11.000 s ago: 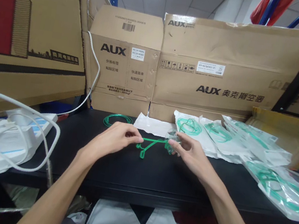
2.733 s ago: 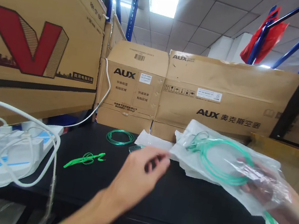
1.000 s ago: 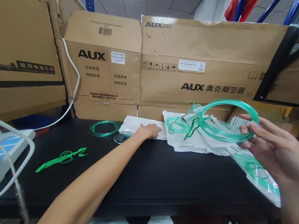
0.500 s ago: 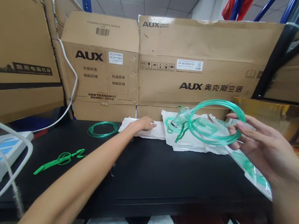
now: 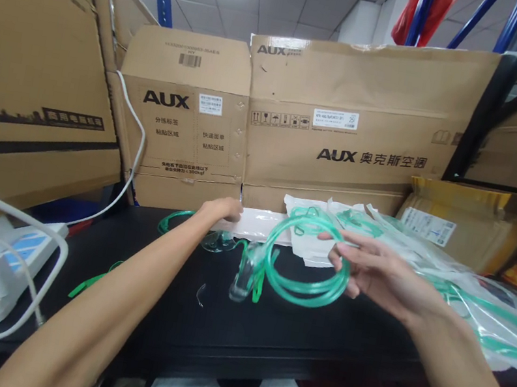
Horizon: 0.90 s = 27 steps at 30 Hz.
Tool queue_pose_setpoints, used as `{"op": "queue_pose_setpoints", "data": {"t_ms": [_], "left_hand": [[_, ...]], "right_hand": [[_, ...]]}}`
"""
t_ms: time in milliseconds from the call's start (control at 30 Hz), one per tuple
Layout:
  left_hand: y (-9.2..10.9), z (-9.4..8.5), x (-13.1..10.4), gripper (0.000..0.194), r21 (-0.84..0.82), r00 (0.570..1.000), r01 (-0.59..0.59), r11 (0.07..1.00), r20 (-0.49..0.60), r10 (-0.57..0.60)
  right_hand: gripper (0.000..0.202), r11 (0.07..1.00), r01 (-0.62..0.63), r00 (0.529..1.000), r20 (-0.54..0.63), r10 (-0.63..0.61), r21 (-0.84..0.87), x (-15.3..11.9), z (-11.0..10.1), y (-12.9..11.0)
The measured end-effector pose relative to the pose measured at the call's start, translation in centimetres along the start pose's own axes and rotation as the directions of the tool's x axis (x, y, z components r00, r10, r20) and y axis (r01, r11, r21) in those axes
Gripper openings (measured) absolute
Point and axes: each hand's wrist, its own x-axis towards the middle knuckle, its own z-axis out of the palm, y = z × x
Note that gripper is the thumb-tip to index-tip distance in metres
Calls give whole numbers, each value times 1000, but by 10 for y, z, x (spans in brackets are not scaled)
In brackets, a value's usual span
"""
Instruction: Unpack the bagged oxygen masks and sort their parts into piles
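Head view: right hand grasps green coil with clear mask, above tabletop; left hand, back edge, grip indeterminable. Apparently partway: second coil unbagged, near back-left corner; bagged packets remain, right edge.

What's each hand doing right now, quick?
Left hand: at the flat white wrapper; whether it grips cannot be told.
Right hand: closed on the coiled green tubing.
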Motion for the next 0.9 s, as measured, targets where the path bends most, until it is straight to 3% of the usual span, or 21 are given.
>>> {"op": "queue_pose_setpoints", "data": {"t_ms": [100,167,267,367,433,567,733,833,900], "left_hand": [[3,-15,-18,32,-30,998,-67,997,-11,67],[7,-22,-37,30,-55,990,-132,990,-57,129],[15,-23,-75,36,-84,968,-222,971,-138,210],[19,-11,-116,41,-150,953,-280,948,-165,255],[18,-1,-138,43,-227,956,-286,931,-126,263],[11,14,-164,46,-328,970,-242,913,-56,237],[9,22,-173,49,-438,974,-217,872,-44,220],[11,26,-172,49,-499,970,-231,835,-57,234],[12,28,-170,49,-535,967,-246,808,-84,239]], "right_hand": [[34,986,-125,986,97,136,-114,10,-3,26],[41,940,-126,985,72,156,-318,12,-8,41],[58,707,-84,995,-91,28,-702,11,-16,52],[52,464,-38,969,-145,-198,-885,9,-13,49],[42,397,52,953,-73,-293,-916,10,-3,45],[36,279,317,919,220,-328,-907,29,23,48],[30,27,587,773,550,-317,-809,61,39,75],[21,-67,643,679,608,-413,-763,69,37,89],[19,-73,632,662,586,-467,-772,68,34,93]]}}
